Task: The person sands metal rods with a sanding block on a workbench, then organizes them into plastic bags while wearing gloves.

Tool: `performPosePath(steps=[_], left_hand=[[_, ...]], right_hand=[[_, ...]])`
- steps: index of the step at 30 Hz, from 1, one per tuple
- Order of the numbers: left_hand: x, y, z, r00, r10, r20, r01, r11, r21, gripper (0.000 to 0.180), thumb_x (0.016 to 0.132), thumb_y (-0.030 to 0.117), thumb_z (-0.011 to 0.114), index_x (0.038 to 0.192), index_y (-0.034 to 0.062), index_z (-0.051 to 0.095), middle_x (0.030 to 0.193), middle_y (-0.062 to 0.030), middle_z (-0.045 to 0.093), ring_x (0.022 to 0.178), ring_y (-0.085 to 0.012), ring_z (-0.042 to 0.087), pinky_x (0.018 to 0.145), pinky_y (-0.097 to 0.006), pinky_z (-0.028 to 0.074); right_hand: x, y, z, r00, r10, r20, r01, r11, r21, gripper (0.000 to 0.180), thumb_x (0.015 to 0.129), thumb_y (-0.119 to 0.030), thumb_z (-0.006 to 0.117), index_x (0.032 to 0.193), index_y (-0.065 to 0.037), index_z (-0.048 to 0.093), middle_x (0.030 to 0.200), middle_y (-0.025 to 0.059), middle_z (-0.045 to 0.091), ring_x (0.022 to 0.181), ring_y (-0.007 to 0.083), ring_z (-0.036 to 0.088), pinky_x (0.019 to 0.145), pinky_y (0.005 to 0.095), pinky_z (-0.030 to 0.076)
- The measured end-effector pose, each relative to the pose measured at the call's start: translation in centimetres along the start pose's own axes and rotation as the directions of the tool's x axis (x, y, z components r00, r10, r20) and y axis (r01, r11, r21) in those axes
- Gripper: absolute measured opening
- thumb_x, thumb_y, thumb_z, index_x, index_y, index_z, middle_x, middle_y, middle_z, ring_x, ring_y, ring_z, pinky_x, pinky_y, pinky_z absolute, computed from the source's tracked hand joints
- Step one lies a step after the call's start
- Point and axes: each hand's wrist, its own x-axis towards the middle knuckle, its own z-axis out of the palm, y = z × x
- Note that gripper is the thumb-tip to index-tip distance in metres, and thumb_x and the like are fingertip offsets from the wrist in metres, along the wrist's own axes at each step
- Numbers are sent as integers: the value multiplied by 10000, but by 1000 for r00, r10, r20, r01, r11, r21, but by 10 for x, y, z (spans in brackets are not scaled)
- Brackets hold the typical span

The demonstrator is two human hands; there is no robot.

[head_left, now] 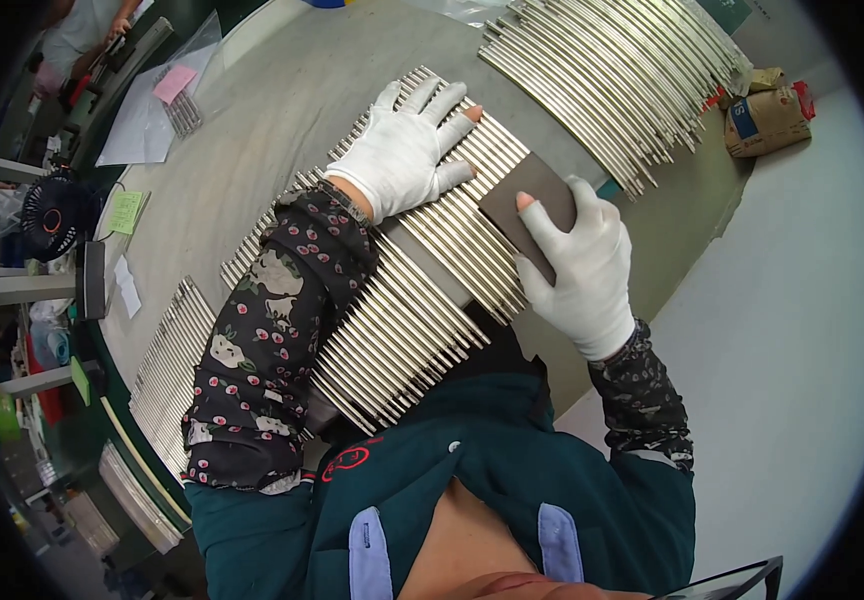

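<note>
My left hand (402, 150), in a white glove with some bare fingertips, lies flat with spread fingers on a row of thin shiny metal rods (472, 235). The rods lie side by side on the grey table. My right hand (592, 265), gloved the same way, grips a dark grey-brown rectangular block (527, 205) by its right side. The block meets the right ends of the rods; whether it presses on them I cannot tell. Closer to my body lies another group of metal rods (397, 335), partly covered by my left sleeve.
A large batch of rods (602, 80) lies at the far right, and another stack (172, 370) at the left. A pink note (174, 84) rests on plastic-wrapped pieces at the far left. A black fan (52, 215) stands beyond the table's left edge. A brown bag (769, 120) sits by the wall.
</note>
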Motion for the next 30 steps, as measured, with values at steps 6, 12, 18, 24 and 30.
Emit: performPosePath(steps=[6, 12, 18, 24, 30], left_hand=[[4, 4, -8, 997, 12, 71, -12, 1000, -6, 648, 922, 520, 458, 1430, 123, 384, 1508, -131, 314, 1386, -344, 285, 1121, -551, 218], [2, 2, -4, 999, -5, 40, 5, 1000, 11, 649, 921, 512, 467, 1437, 130, 376, 1505, -131, 310, 1393, -340, 277, 1121, -554, 216], [-2, 13, -21, 982, -25, -188, -40, 942, -334, 505, 783, 281, 726, 1230, 121, 557, 1282, -143, 501, 1162, -344, 497, 974, -452, 423], [-4, 11, -15, 965, 179, -194, -247, 873, -421, 169, 702, 94, 755, 845, 77, 668, 861, -59, 614, 854, -263, 593, 751, -375, 502], [4, 7, -26, 979, 199, 33, -156, 853, -499, 175, 713, 107, 750, 868, 87, 672, 891, -62, 603, 886, -268, 580, 776, -368, 498]], right_hand=[[-12, 7, -10, 999, -2, 47, 2, 1000, -8, 513, 685, -212, 717, 1186, -176, 614, 1222, 207, 477, 926, 321, 527, 738, 397, 455], [-16, 12, -20, 997, 18, 69, -23, 997, 73, 537, 657, -167, 735, 1180, -161, 614, 1186, 187, 495, 927, 325, 521, 780, 407, 467], [-47, 23, -44, 978, 181, -103, -162, 972, 169, 622, 604, -86, 744, 1210, -131, 608, 1253, 192, 486, 1039, 347, 497, 900, 420, 442], [-56, 24, -36, 981, 178, -81, -163, 973, 163, 629, 600, -85, 744, 1212, -136, 608, 1254, 192, 486, 1034, 341, 499, 901, 420, 444], [-54, 20, -35, 983, 164, -87, -149, 976, 156, 611, 602, -101, 748, 1197, -135, 611, 1256, 181, 482, 1015, 332, 505, 888, 417, 449]])
